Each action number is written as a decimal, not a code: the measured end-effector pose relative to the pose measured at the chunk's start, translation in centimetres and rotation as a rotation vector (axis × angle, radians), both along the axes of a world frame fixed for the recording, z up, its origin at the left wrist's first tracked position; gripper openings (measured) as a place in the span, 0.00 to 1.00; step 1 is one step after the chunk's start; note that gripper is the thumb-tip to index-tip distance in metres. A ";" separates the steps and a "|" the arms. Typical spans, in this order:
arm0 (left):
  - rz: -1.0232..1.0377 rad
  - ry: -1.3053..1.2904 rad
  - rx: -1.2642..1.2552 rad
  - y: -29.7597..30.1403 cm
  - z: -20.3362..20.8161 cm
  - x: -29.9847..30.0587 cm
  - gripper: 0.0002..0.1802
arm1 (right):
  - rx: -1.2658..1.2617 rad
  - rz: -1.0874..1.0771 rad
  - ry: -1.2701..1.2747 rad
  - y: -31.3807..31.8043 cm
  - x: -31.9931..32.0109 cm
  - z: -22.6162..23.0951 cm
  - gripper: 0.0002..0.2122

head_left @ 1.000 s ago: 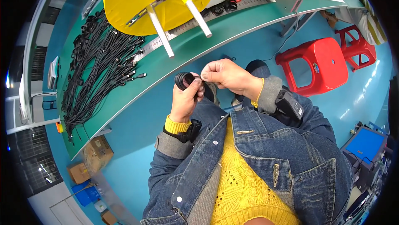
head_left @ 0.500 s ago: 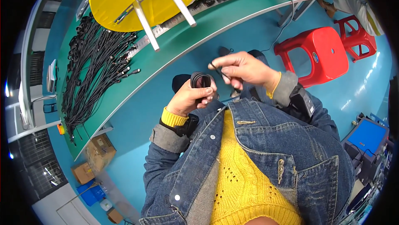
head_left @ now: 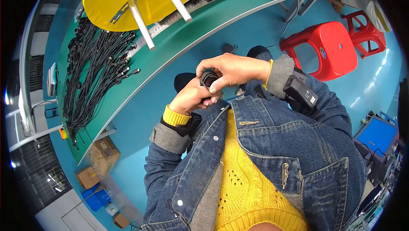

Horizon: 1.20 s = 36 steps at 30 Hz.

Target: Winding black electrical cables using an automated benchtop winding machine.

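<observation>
Black cable coil [head_left: 208, 78] held in curled left hand [head_left: 191, 95], at hand's 1–2 o'clock; spanned by half-curled right hand [head_left: 233, 69], at hand's 8 o'clock. Earlier gap between hands now closed.

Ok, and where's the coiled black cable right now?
The coiled black cable is near the middle of the head view, held between the left hand and right hand, below the edge of the green table.

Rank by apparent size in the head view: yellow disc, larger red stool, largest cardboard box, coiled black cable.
1. Yellow disc, cut off by the top edge
2. Larger red stool
3. Largest cardboard box
4. Coiled black cable, partly hidden by the right hand
</observation>
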<state>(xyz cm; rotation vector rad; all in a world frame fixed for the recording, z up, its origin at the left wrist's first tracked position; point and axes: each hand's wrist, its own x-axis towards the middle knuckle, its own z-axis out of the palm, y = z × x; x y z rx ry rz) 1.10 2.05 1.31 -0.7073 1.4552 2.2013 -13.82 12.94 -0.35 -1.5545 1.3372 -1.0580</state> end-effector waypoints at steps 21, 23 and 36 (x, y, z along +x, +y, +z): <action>0.250 0.075 0.652 0.0 -2.2 2.3 0.39 | 0.000 -0.149 0.236 0.0 1.2 -0.1 0.08; 0.262 0.058 0.630 -0.1 -2.1 2.2 0.39 | -0.004 -0.205 0.398 -0.2 2.2 -1.5 0.08; 0.248 -0.047 0.496 0.2 -1.5 1.9 0.20 | 0.036 -0.263 0.237 1.1 3.2 -3.3 0.08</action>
